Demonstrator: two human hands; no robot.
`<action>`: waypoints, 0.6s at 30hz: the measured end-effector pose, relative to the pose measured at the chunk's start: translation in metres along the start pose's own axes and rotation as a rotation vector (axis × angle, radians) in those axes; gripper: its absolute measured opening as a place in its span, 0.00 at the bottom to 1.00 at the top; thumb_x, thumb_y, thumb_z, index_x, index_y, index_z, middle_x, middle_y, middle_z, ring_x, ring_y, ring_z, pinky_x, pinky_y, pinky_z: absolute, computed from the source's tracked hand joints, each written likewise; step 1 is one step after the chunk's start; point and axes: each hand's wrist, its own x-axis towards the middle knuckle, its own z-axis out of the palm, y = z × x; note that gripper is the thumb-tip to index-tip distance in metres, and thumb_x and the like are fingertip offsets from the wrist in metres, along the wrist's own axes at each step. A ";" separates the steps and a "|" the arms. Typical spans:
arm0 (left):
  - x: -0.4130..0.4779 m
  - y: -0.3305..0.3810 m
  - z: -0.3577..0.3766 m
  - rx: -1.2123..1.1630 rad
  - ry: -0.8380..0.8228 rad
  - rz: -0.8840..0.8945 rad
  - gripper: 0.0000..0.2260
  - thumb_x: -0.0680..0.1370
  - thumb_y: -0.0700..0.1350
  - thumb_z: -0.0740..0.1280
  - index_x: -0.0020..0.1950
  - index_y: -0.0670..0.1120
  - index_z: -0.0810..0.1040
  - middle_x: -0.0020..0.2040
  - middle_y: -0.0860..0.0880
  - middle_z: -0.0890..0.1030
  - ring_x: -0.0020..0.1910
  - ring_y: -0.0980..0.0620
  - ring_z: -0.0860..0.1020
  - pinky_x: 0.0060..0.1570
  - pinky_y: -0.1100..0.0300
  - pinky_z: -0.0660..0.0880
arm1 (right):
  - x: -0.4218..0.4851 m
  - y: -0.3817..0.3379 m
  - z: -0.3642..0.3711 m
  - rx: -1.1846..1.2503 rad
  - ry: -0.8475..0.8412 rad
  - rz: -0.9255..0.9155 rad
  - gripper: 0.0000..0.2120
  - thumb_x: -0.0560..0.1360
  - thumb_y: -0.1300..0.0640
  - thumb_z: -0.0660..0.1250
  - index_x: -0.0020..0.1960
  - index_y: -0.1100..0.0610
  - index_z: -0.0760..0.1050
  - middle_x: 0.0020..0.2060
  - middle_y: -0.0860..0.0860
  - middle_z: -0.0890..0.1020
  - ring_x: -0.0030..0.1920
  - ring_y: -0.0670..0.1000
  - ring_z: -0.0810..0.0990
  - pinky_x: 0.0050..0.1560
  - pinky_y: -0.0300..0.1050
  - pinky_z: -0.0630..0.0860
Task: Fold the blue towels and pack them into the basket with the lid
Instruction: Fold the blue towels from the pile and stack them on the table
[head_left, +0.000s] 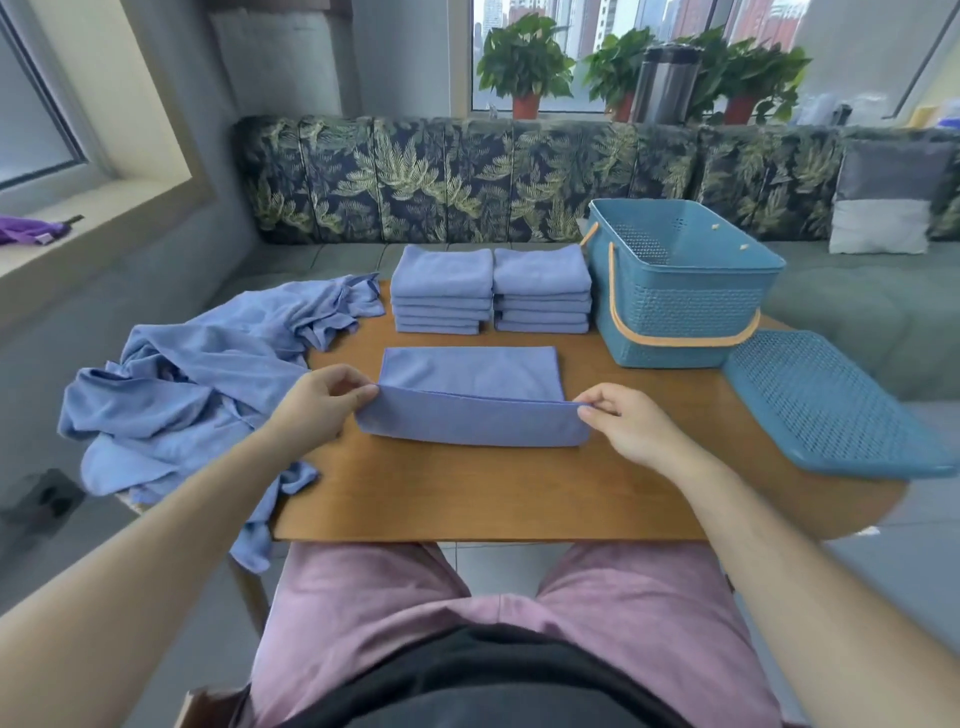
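A blue towel (470, 395) lies in the middle of the wooden table (483, 493), its near edge lifted and partly turned over towards the far edge. My left hand (322, 402) pinches the lifted left corner. My right hand (626, 423) pinches the lifted right corner. Behind the towel stand two stacks of folded blue towels (441, 291) (542, 288). A heap of unfolded blue towels (208, 374) hangs over the table's left edge. The teal basket (675, 306) with an orange handle stands open at the back right. Its lid (831, 405) lies flat beside it at the right edge.
A leaf-patterned sofa (467, 176) runs behind the table, with a grey and white cushion (883, 202) at the right. Potted plants (524, 62) and a metal flask (665, 83) stand on the window sill. Bare table surface lies in front of the towel.
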 end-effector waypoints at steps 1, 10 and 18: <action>-0.002 -0.003 0.002 0.000 -0.015 -0.003 0.05 0.79 0.49 0.70 0.45 0.50 0.81 0.36 0.53 0.81 0.30 0.54 0.75 0.35 0.57 0.75 | 0.000 0.003 0.000 -0.001 -0.010 0.017 0.06 0.80 0.59 0.67 0.49 0.49 0.80 0.44 0.45 0.85 0.43 0.43 0.80 0.46 0.39 0.73; -0.008 -0.006 0.003 -0.086 -0.077 -0.051 0.08 0.79 0.48 0.71 0.47 0.44 0.82 0.41 0.47 0.83 0.38 0.51 0.78 0.38 0.62 0.75 | 0.005 -0.001 -0.017 0.112 -0.118 0.055 0.02 0.80 0.63 0.68 0.50 0.58 0.80 0.31 0.46 0.83 0.31 0.45 0.78 0.35 0.39 0.74; 0.051 -0.005 0.021 0.013 -0.007 -0.054 0.08 0.78 0.53 0.70 0.47 0.49 0.82 0.41 0.51 0.80 0.39 0.53 0.76 0.37 0.60 0.72 | 0.060 0.003 0.002 -0.068 0.109 0.096 0.02 0.78 0.57 0.70 0.48 0.54 0.81 0.43 0.52 0.84 0.37 0.47 0.79 0.40 0.42 0.77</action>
